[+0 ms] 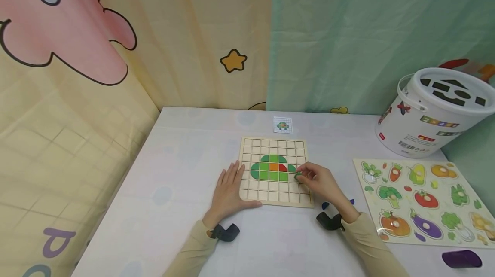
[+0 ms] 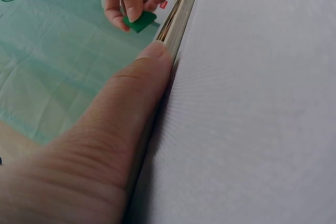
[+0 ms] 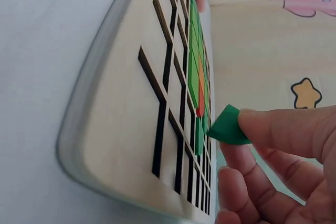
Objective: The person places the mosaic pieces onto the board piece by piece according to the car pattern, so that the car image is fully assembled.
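Observation:
A wooden grid board (image 1: pixel 255 193) lies on the table, with green, orange and red pieces set in its middle cells. My right hand (image 1: pixel 319 181) pinches a dark green piece (image 3: pixel 229 126) between thumb and fingers, over the board's right side. In the right wrist view this piece has a curved edge and overlaps the grid's far cells. My left hand (image 1: pixel 229 187) rests at the board's lower left corner, fingers straight along the left side and thumb (image 2: pixel 131 95) along the front edge. A small pattern card (image 1: pixel 283 125) lies behind the board, printed with a similar coloured figure.
To the right lies a vegetable puzzle board (image 1: pixel 402 223). A white bucket (image 1: pixel 410 135) with shaped slots in its lid stands at the back right. A dark purple object (image 1: pixel 462 259) sits near the front right, and small blue pieces (image 1: pixel 325 205) lie by my right wrist.

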`<state>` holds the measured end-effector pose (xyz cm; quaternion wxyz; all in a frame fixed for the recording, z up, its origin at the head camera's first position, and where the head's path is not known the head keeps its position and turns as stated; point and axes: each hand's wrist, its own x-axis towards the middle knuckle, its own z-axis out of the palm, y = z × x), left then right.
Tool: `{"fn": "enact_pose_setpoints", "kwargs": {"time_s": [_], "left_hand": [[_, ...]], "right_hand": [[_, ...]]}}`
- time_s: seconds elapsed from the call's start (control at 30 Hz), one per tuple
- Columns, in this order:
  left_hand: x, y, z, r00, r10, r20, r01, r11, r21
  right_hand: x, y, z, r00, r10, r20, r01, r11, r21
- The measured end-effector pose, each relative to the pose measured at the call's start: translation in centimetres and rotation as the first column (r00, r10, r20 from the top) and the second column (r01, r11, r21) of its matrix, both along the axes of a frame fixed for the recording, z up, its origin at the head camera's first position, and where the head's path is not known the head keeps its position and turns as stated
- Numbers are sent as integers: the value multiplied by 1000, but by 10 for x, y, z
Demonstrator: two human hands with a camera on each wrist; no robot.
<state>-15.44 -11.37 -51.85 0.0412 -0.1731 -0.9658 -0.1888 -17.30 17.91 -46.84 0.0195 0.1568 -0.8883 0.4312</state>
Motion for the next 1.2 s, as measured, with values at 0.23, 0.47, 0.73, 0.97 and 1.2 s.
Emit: {"fn": "enact_pose_setpoints", "kwargs": {"time_s": [0.23, 0.47, 0.73, 0.97, 1.2], "left_hand": [[0, 0, 0, 1000, 1, -1, -1, 1000, -4], [0, 1, 0, 1000, 0, -4, 0, 1000, 1], [0, 0, 0, 1000, -1, -12, 1, 1000, 2], [-2, -1, -1, 1000, -2, -17, 2, 1000, -7], [-2, 0, -2, 1000, -5, -22, 5, 1000, -3]], "right_hand": [[-7, -7, 0, 983, -106, 147, 105, 994, 13], [-14, -9, -3, 976, -117, 184, 109, 993, 55], [-20, -10, -1, 964, -142, 227, 125, 988, 87], [-25, -12, -1, 968, -145, 203, 120, 984, 131], [-25, -12, 2, 964, -115, 238, 81, 985, 150]]}}
